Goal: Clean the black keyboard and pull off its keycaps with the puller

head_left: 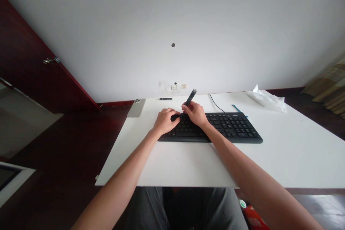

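Right hand [195, 113] is closed around a black tool [191, 97], which is held tilted up and away from the body, its lower end just above the keyboard [234, 127]. Left hand [165, 121] is laid curled over the keyboard's left half; whether anything is gripped beneath it cannot be told. The two hands are held close together, almost touching, over the middle of the keyboard. The keyboard is set on a white table [188, 167], with a black cable [215, 102] running from behind it toward the far edge. A row of small black pieces [165, 98] is laid beyond the keyboard near that edge, a phone [136, 107] is placed at the far left corner, and a blue strip [237, 108] and a plastic bag [266, 100] are seen to the right.
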`<control>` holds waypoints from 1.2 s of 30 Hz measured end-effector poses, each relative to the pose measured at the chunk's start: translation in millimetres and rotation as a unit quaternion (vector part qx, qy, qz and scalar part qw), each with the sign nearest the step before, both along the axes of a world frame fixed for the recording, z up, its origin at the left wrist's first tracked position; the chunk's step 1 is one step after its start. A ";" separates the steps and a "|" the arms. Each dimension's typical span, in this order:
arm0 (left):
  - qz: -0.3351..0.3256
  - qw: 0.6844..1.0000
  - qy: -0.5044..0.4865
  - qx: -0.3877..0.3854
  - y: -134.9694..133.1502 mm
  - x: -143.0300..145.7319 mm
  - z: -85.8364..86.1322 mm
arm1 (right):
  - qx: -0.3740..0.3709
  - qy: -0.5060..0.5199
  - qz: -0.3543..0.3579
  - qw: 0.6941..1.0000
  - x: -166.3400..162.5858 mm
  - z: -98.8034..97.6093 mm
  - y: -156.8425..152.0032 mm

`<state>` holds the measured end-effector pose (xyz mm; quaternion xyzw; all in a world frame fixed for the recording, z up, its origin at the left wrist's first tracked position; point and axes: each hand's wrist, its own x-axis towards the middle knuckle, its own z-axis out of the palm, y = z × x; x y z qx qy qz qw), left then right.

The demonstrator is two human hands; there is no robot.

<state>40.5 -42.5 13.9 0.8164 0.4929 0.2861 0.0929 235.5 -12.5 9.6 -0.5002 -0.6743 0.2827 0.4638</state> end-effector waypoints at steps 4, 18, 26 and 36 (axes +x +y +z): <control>0.001 1.000 -0.011 -0.018 1.1 -1.5 0.4 | -0.014 -0.025 0.013 1.000 1.5 1.5 1.0; 0.008 0.997 -0.061 -0.047 3.3 -3.4 1.1 | 0.006 -0.115 0.075 0.991 5.6 15.7 -5.1; 0.028 0.995 -0.044 -0.085 17.4 2.5 0.1 | 0.042 -0.108 0.124 0.985 6.3 11.6 -9.9; 0.070 0.989 -0.051 -0.121 17.2 12.3 5.1 | 0.089 0.024 0.048 0.995 7.4 3.5 -9.8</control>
